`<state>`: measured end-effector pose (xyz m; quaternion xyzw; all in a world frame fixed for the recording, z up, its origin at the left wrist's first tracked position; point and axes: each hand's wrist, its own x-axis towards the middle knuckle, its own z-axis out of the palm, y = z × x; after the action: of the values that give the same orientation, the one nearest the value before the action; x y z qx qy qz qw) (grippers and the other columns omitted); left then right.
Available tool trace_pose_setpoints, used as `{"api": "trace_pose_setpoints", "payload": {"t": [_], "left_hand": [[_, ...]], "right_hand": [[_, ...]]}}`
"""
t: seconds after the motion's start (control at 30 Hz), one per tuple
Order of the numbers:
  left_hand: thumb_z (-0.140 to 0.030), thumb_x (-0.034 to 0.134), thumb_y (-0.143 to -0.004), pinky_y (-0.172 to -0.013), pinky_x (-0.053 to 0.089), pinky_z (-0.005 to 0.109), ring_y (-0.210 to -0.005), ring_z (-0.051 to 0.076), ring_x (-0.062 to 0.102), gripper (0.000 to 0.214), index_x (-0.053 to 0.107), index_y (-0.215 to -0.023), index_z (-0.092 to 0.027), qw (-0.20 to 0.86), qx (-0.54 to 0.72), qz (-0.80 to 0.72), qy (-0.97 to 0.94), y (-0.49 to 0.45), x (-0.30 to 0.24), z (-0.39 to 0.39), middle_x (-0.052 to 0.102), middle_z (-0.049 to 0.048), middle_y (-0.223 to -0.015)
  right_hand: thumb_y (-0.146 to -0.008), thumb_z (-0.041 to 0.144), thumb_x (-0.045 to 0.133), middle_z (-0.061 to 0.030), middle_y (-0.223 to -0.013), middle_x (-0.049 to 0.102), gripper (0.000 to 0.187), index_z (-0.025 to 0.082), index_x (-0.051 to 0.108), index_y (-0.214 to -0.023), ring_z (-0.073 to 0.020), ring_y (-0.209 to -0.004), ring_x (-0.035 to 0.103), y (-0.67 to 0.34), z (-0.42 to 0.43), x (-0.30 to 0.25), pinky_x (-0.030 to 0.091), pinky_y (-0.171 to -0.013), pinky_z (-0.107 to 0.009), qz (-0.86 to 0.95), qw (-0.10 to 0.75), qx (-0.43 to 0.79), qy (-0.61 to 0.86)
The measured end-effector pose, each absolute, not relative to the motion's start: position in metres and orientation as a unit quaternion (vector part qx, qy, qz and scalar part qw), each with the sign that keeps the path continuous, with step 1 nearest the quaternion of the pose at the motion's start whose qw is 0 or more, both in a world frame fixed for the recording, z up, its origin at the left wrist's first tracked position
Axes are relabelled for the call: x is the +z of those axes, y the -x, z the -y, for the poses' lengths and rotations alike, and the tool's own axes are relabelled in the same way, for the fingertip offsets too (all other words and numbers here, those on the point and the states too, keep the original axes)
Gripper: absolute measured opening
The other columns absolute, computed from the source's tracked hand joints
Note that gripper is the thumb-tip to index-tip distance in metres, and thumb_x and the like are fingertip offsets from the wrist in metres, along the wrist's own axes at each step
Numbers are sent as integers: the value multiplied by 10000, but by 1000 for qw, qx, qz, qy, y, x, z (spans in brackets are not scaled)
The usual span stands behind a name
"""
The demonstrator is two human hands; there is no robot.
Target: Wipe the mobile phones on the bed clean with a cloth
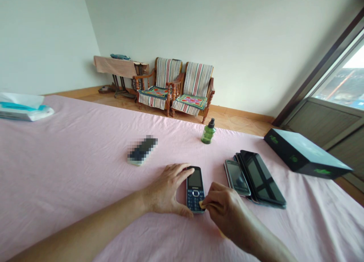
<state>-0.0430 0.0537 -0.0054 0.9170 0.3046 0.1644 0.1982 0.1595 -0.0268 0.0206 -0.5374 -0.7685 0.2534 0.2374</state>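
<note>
A dark keypad phone (195, 182) lies face up on the pink cloth, its screen away from me and its keys on the near side. My left hand (167, 190) grips it from the left, the forefinger at its top edge and the thumb by its lower left corner. In my right hand (224, 203), closed in a pinch, is a small yellow cloth (201, 204) that touches the lower right keys. Part of the yellow cloth is hidden under that hand. Right of the keypad phone lies a silver-edged phone (237, 177), beside a larger black tablet-like device (263, 178).
A green spray bottle (208, 134) stands upright near the far edge. A blurred-out phone-like object (142, 150) lies to the left. A black box (307, 154) sits at the right edge, and a tissue pack (25, 110) at far left. Two wooden chairs (182, 87) stand beyond.
</note>
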Motion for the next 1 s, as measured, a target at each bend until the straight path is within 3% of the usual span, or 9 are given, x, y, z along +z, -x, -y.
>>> {"api": "trace_pose_setpoints", "payload": {"t": [0.23, 0.67, 1.0], "left_hand": [[-700, 715, -598, -1073, 287, 519, -1294, 365, 367, 997, 401, -1394, -189, 196, 163, -309, -916, 42, -5, -53, 382, 147, -1441], [-627, 749, -602, -1072, 286, 512, -1285, 361, 382, 947, 404, -1383, -215, 205, 187, -301, -913, 42, -9, -54, 393, 139, -1432], [-636, 731, -624, -1077, 286, 491, -1287, 347, 380, 945, 391, -1392, -203, 196, 175, -300, -917, 42, -8, -54, 387, 135, -1437]], "right_hand": [[-764, -65, 469, -9, -760, 552, 288, 151, 619, -646, -98, -674, 543, -152, 31, 16, 358, -587, -207, 779, 233, 240, 530], [-840, -13, 496, -25, -827, 564, 277, 175, 667, -730, -106, -724, 558, -139, 32, 8, 389, -631, -204, 789, 263, 250, 496], [-817, -28, 492, -8, -829, 572, 288, 179, 659, -707, -98, -741, 563, -144, 32, 13, 373, -619, -198, 792, 247, 258, 496]]}}
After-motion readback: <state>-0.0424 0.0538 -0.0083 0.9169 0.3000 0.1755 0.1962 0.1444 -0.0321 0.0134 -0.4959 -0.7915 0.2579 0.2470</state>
